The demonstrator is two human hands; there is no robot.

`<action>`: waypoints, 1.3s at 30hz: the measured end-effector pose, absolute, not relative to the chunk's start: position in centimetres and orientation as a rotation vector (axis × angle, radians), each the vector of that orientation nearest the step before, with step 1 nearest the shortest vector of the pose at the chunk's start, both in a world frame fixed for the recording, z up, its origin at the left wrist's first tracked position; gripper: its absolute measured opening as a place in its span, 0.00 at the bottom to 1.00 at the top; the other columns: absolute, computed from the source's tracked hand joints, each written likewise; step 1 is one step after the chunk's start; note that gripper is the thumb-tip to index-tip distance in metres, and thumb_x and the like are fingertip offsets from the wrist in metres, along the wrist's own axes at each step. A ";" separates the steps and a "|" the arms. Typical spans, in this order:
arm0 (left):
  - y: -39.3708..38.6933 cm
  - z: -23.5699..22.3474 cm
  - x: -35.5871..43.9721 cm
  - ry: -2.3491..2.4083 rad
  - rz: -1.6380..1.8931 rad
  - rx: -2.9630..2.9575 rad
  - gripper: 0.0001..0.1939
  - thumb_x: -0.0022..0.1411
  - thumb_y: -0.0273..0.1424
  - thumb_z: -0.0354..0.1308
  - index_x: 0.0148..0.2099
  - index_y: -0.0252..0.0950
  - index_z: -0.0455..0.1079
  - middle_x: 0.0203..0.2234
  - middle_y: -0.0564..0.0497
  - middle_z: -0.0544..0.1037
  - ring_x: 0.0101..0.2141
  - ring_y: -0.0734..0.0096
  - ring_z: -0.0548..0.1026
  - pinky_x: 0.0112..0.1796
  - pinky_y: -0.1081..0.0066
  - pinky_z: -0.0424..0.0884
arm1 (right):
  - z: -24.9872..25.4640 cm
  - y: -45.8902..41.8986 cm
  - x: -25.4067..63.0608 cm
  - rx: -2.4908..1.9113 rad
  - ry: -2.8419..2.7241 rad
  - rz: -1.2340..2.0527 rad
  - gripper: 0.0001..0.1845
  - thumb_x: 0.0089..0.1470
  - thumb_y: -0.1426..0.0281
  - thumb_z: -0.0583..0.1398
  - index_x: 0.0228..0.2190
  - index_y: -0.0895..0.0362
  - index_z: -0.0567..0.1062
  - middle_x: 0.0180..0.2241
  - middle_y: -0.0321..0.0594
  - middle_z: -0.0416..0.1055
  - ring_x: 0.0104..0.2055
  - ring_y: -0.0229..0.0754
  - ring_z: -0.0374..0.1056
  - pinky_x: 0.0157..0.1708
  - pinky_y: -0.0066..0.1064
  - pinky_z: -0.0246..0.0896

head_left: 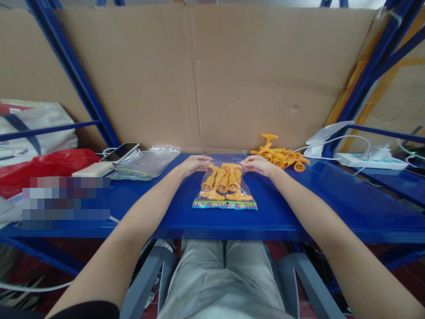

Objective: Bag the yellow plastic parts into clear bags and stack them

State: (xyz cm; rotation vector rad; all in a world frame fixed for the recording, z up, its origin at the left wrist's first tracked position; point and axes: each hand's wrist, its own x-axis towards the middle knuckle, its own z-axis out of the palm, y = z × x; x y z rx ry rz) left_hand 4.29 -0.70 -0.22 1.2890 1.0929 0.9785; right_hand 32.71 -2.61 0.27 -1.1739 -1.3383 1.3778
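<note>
A clear plastic bag [225, 204] with a colourful printed strip along its near edge lies on the blue table in front of me. Several orange T-shaped plastic pieces [223, 179] are inside it, most with a hollow round end. My left hand [195, 165] pinches the bag's far left side, fingers closed. On the far right side, my right hand [257, 165] grips the bag between thumb and fingers. Just beyond my right hand is a pile of loose orange pieces [280, 157] of the same kind.
Flat clear bags [149, 161] lie left of my hands, beside a phone [120, 153] and coiled white cable. A red plastic bag [56, 168] is farther left. A white power strip [370, 161] sits on the right. Cardboard [232, 79] stands behind the blue table [332, 195], between blue posts.
</note>
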 end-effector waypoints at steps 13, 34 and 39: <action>-1.4 -0.2 5.0 1.122 1.030 1.265 0.08 0.57 0.18 0.61 0.38 0.34 0.78 0.30 0.48 0.83 0.29 0.72 0.80 0.41 0.69 0.76 | -0.4 -2.3 33.1 -1.176 -1.401 1.341 0.15 0.45 0.78 0.70 0.20 0.59 0.69 0.16 0.32 0.68 0.19 0.29 0.63 0.25 0.22 0.66; -1.1 -0.7 4.5 1.101 1.026 1.281 0.12 0.51 0.24 0.70 0.40 0.34 0.77 0.32 0.46 0.83 0.31 0.70 0.81 0.38 0.70 0.77 | -0.3 -2.2 33.1 -1.102 -1.379 1.438 0.10 0.48 0.83 0.64 0.32 0.58 0.77 0.20 0.31 0.71 0.19 0.29 0.62 0.24 0.22 0.61; -1.0 -0.5 4.5 1.110 1.016 1.304 0.13 0.50 0.22 0.69 0.40 0.35 0.78 0.32 0.46 0.83 0.30 0.69 0.81 0.39 0.68 0.77 | -0.3 -2.0 33.0 -1.092 -1.360 1.408 0.11 0.45 0.85 0.61 0.27 0.59 0.77 0.19 0.33 0.71 0.20 0.29 0.63 0.25 0.22 0.61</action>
